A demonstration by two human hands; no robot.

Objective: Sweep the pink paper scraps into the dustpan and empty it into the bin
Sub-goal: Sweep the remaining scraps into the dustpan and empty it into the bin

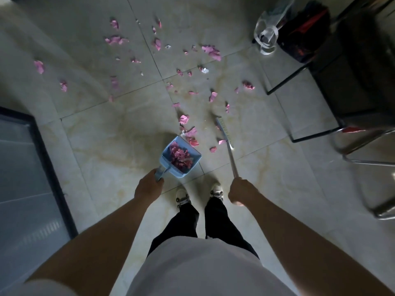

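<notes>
A blue dustpan point(195, 155) stands on the tiled floor just ahead of my feet, with a heap of pink paper scraps inside it. My left hand point(148, 188) grips its handle. My right hand point(240, 192) grips the metal handle of a broom point(224, 130), whose head rests on the floor to the right of the dustpan's mouth. A few pink scraps point(192, 138) lie between the broom head and the dustpan. Several more pink scraps point(211, 52) are scattered over the floor farther ahead and to the left.
Black metal chair legs point(286, 82) and a dark seat stand at the right. A clear plastic bag point(267, 33) and a dark bag point(303, 35) sit at the top right. A dark-framed glass panel point(49, 167) runs along the left. No bin shows.
</notes>
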